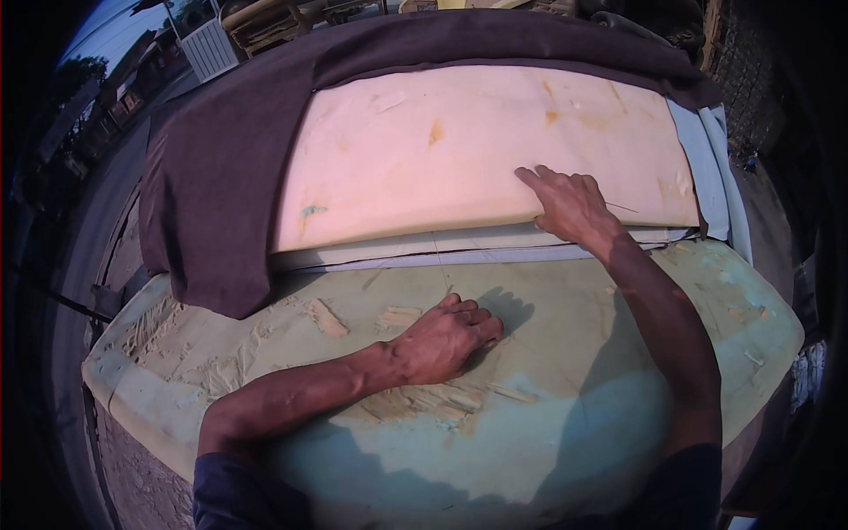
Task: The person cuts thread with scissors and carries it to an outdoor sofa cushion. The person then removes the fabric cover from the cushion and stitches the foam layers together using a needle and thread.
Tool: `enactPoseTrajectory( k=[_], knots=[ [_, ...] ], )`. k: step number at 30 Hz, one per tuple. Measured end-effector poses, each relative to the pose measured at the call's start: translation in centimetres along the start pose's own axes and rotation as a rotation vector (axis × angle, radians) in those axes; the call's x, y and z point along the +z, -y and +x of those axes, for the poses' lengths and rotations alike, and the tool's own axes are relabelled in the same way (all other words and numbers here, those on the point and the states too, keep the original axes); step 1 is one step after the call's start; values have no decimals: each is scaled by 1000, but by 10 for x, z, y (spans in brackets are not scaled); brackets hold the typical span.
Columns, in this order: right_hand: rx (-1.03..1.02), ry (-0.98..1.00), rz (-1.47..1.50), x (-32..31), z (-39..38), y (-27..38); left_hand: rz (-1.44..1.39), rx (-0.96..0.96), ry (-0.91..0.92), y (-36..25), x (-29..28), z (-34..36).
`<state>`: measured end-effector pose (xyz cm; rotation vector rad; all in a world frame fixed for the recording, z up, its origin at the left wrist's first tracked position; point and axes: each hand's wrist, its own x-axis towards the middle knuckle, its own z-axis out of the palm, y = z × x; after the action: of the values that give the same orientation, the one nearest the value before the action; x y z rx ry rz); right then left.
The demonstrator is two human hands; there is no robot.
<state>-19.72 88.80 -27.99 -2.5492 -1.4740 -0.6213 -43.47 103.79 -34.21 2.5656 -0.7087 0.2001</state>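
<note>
A pale foam pad lies over the far part of the work, with purple-brown fabric draped along its left and back edges. My right hand rests on the pad near its front edge, index finger stretched out, thumb down at the edge. A thin dark needle-like rod sticks out beside that wrist; whether the hand touches it is hidden. My left hand is a closed fist above the greenish foam cushion. A fine thread runs from the pad's front edge toward this fist, its end hidden by the fingers.
Torn foam scraps and dried, flaking patches mark the green cushion. Light blue cloth hangs at the pad's right side. Behind stand wooden furniture frames, with a road on the left and a rough wall on the right.
</note>
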Motion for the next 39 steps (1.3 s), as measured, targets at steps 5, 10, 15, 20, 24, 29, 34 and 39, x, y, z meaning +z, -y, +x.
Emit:
enactPoseTrajectory(
  k=[5,10,15,20,24,29,34,39],
  knots=[
    [81,387,146,-48,-10,66,-38,-43,-39,-4,-14,-2],
    [78,100,491,-68,-11,71,-405,-190,-235,-35,-56,13],
    [249,50,1074,-122,13,90,-843,-451,-326,-13,-101,6],
    [236,-15,1469,-110,42,112,-772,-285,-411,3,-130,8],
    [103,47,1605,-108,54,141,-960,-316,-311,-6,-134,8],
    [306,-72,1906,-100,60,130,-982,-272,-606,19,-136,-7],
    [190,-32,1515,-71,40,108,-1110,-259,-756,22,-142,-4],
    [114,-150,1543,-67,44,156,-928,-306,-800,11,-140,0]
  ],
)
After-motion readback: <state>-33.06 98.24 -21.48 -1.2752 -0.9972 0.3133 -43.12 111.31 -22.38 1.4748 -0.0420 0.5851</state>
